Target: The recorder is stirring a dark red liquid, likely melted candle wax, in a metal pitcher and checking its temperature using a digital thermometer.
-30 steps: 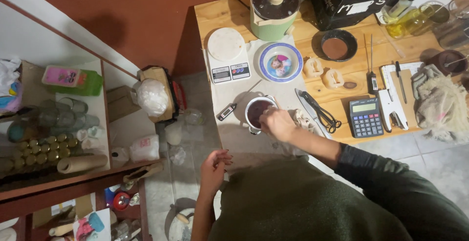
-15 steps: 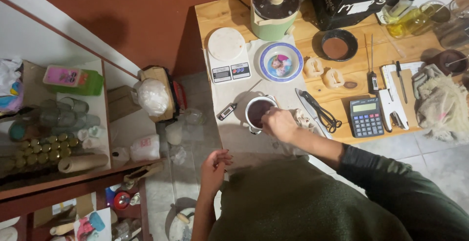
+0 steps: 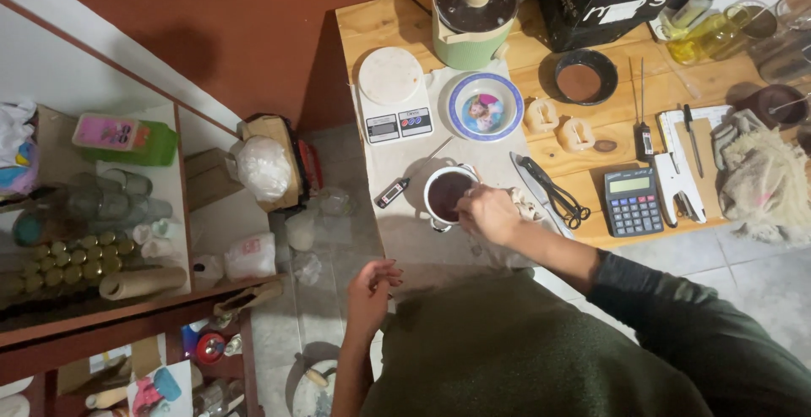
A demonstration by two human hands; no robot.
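The right hand is curled at the rim of a white mug of dark liquid near the table's front edge. The left hand, loosely curled and empty, hangs beyond that edge over open floor.

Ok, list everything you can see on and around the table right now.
mug: 1, white, dark liquid, front left
scale: 1, white, behind mug
bowl: 1, blue-rimmed, beside scale
cooker: 1, green, rear
dark bowl: 1, brown contents
calculator: 1, black, front edge
scissors: 1, black, beside calculator
shelf: jars, left of table
left hand: empty, off the table
right hand: at mug rim
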